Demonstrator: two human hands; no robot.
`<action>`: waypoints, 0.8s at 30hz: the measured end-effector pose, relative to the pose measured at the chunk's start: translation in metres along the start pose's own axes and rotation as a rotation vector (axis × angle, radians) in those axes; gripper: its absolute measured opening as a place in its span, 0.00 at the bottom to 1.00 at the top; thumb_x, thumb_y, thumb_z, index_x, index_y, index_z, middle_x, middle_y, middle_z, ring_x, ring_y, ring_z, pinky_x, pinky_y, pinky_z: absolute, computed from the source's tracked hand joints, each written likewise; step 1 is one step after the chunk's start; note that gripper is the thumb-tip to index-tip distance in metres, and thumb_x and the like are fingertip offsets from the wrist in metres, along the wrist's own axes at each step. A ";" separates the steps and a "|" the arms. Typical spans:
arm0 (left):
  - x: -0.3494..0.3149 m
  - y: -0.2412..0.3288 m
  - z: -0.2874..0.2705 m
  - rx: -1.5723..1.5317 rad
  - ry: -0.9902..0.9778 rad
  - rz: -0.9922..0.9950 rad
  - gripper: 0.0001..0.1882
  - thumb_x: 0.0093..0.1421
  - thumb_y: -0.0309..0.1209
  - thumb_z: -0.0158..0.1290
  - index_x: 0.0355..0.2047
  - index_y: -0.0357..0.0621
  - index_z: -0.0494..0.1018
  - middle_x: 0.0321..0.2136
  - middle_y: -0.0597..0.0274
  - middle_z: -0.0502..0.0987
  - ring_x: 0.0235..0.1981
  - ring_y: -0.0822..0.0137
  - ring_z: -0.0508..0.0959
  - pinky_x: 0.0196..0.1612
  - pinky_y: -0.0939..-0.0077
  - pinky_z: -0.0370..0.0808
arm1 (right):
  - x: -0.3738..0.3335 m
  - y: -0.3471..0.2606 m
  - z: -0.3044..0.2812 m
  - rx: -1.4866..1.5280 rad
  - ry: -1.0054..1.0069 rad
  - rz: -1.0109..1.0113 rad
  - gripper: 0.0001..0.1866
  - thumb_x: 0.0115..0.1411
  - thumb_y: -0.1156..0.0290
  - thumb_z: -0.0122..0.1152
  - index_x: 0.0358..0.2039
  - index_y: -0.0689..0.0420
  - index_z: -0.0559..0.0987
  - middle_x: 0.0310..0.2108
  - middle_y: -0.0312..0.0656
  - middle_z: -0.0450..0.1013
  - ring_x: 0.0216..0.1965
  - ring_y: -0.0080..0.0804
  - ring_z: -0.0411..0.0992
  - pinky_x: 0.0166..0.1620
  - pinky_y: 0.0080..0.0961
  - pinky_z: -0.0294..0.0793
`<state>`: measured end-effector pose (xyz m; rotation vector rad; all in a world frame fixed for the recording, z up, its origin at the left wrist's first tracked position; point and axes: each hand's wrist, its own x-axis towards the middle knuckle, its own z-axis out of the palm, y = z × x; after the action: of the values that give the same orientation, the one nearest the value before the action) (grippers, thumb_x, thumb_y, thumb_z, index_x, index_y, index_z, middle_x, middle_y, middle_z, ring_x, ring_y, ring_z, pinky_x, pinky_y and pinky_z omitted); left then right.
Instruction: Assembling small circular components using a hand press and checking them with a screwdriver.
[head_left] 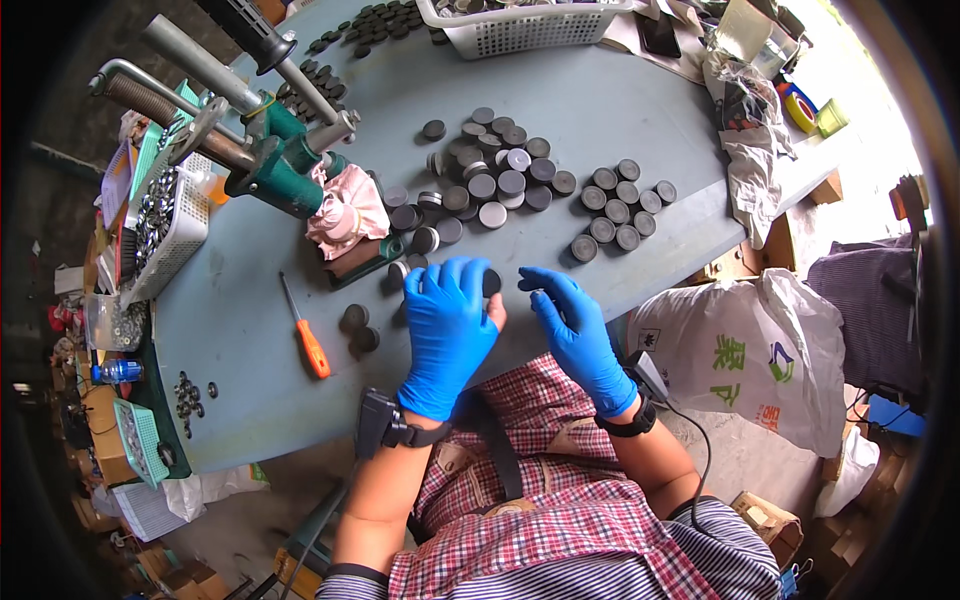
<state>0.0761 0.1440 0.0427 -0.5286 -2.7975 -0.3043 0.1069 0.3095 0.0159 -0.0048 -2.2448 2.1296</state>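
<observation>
My left hand (441, 325), in a blue glove with the thumb tip bare, grips a small black round disc (491, 283) between thumb and fingers. Close to its right is my right hand (578, 338), also gloved in blue, open and holding nothing I can see, its fingers pointing toward the disc. Beyond my hands lies a loose pile of dark grey round discs (511, 183), several turned on edge or showing lighter faces. A tighter group of discs (617, 211) sits to the right. Two dark discs (354, 318) rest left of my left hand.
A green hand press (283, 180) with a pink cloth (348, 210) stands at the left. An orange-handled screwdriver (311, 348) lies before it. White baskets (535, 34) stand at the back and left. A white sack (745, 350) hangs off the grey table (250, 420) at right.
</observation>
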 end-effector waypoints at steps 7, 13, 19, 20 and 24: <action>-0.035 0.022 -0.025 -0.371 0.164 0.020 0.26 0.49 0.33 0.65 0.49 0.46 0.73 0.43 0.59 0.73 0.45 0.56 0.72 0.51 0.58 0.65 | -0.005 -0.014 -0.010 0.678 -0.266 0.440 0.14 0.65 0.69 0.57 0.48 0.62 0.76 0.37 0.33 0.74 0.34 0.17 0.69 0.37 0.15 0.67; -0.037 0.023 -0.038 -0.676 0.158 -0.001 0.25 0.48 0.31 0.67 0.48 0.48 0.74 0.43 0.60 0.74 0.46 0.55 0.72 0.51 0.61 0.66 | -0.014 -0.038 -0.014 0.715 -0.351 0.468 0.16 0.65 0.64 0.57 0.50 0.59 0.76 0.37 0.31 0.75 0.34 0.14 0.68 0.37 0.12 0.65; -0.035 0.017 -0.042 -0.633 0.134 0.016 0.27 0.47 0.34 0.68 0.49 0.49 0.75 0.42 0.61 0.73 0.46 0.56 0.72 0.51 0.61 0.66 | -0.023 -0.041 -0.007 0.468 -0.218 0.277 0.15 0.60 0.80 0.52 0.47 0.59 0.78 0.38 0.33 0.76 0.35 0.20 0.71 0.41 0.15 0.69; -0.034 0.016 -0.042 -0.605 0.144 0.027 0.27 0.46 0.34 0.68 0.49 0.49 0.75 0.42 0.61 0.73 0.46 0.56 0.72 0.50 0.61 0.66 | -0.024 -0.039 -0.006 0.284 -0.119 0.084 0.18 0.57 0.86 0.49 0.45 0.59 0.79 0.38 0.34 0.76 0.35 0.22 0.72 0.42 0.17 0.70; -0.033 0.014 -0.043 -0.575 0.134 0.013 0.26 0.45 0.28 0.69 0.46 0.45 0.76 0.44 0.57 0.74 0.46 0.55 0.72 0.50 0.63 0.68 | -0.023 -0.004 -0.038 0.363 -0.637 0.035 0.17 0.55 0.89 0.45 0.39 0.62 0.79 0.35 0.36 0.77 0.37 0.24 0.72 0.45 0.21 0.71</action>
<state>0.1208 0.1350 0.0751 -0.6153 -2.5499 -1.1119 0.1316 0.3466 0.0208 0.7488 -2.0587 2.8249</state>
